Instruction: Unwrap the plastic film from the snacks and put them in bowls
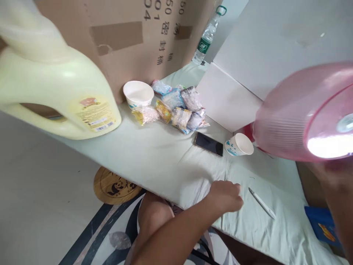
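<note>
My left hand (225, 197) rests in a loose fist on the pale green cloth (171, 158), and nothing shows in it. A white pen-like tool (261, 203) with a dark tip lies to its right. At the right edge, my right hand (321, 175) is blurred, close against the underside of a pink translucent ribbed jug (284, 110); its fingers are hidden. A bright white patch of light shows on the jug. Beside the jug's base stands a white paper cup (239, 144) with blue print. Left of the cup lies a dark-screened phone (209, 144).
Several plastic-wrapped packets (180, 110) are heaped near a white paper bowl (138, 95). A big pale yellow jug (66, 84) stands at left, before a cardboard box (118, 22). A water bottle (208, 38) leans behind. A blue packet (322, 224) is at lower right.
</note>
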Action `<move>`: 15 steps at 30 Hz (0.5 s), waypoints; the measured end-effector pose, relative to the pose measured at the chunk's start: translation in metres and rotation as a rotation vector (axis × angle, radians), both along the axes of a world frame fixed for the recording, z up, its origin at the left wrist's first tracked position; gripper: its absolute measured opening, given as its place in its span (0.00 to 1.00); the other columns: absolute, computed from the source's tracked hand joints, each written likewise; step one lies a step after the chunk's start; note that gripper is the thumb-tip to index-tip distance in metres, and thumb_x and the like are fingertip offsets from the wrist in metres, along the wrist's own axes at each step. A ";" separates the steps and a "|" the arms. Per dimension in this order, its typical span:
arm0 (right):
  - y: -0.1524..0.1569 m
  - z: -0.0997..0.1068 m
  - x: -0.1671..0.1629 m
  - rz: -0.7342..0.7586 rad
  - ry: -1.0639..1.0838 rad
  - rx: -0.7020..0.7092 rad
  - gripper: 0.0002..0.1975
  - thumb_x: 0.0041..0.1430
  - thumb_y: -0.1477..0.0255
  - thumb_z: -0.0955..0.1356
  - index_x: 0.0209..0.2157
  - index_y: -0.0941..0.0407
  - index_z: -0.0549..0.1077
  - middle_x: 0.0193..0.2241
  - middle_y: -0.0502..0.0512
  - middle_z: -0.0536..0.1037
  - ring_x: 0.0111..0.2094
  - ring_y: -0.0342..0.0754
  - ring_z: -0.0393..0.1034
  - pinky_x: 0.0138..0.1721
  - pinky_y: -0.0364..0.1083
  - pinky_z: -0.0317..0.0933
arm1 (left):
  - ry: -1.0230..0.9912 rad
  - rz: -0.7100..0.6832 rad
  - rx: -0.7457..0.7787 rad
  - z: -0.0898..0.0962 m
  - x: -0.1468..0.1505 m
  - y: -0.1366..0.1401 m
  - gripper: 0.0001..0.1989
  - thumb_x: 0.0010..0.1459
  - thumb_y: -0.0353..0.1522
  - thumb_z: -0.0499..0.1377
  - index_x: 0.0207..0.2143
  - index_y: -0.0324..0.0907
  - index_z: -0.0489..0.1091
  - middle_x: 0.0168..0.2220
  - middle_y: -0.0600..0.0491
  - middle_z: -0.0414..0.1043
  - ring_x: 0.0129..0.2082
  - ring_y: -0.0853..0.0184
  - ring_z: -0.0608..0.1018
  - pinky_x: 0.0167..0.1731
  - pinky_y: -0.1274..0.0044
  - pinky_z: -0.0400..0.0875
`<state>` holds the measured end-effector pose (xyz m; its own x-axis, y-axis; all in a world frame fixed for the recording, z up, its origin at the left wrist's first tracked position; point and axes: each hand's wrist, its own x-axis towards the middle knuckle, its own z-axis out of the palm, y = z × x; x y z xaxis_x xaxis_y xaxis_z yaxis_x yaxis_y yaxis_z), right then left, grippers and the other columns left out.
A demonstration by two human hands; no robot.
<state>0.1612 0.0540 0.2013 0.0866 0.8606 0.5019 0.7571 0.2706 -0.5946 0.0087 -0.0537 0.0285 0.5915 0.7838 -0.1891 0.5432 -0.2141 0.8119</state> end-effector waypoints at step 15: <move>-0.070 -0.131 0.187 -0.243 -0.347 -0.116 0.09 0.56 0.63 0.67 0.35 0.53 0.67 0.32 0.58 0.76 0.29 0.52 0.70 0.32 0.50 0.62 | 0.104 0.073 0.083 -0.005 0.034 0.011 0.10 0.65 0.31 0.52 0.41 0.46 0.74 0.39 0.52 0.82 0.39 0.62 0.81 0.34 0.73 0.66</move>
